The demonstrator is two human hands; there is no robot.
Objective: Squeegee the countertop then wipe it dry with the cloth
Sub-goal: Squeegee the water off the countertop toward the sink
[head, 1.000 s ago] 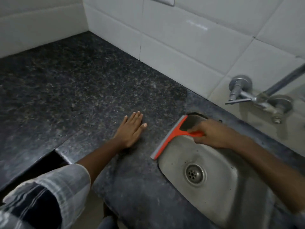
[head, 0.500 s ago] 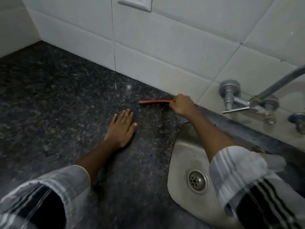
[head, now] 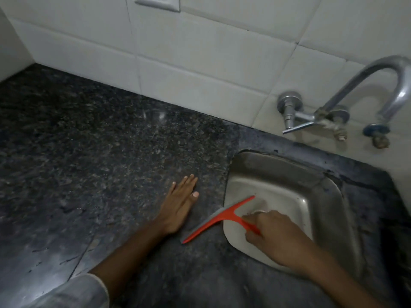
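Orange squeegee (head: 219,218), held by its handle in the closed right hand (head: 277,237), which hovers over the near left corner of the steel sink (head: 311,187). From the grip, the blade extends leftward, straddling the sink rim, its far end reaching over the basin and its near end touching the dark speckled countertop (head: 100,156). Left of the blade, the left hand (head: 180,203) lies flat and open on the stone, holding nothing. Beyond the grip, a metal tap (head: 364,90) projects from the white tiled wall (head: 200,63).
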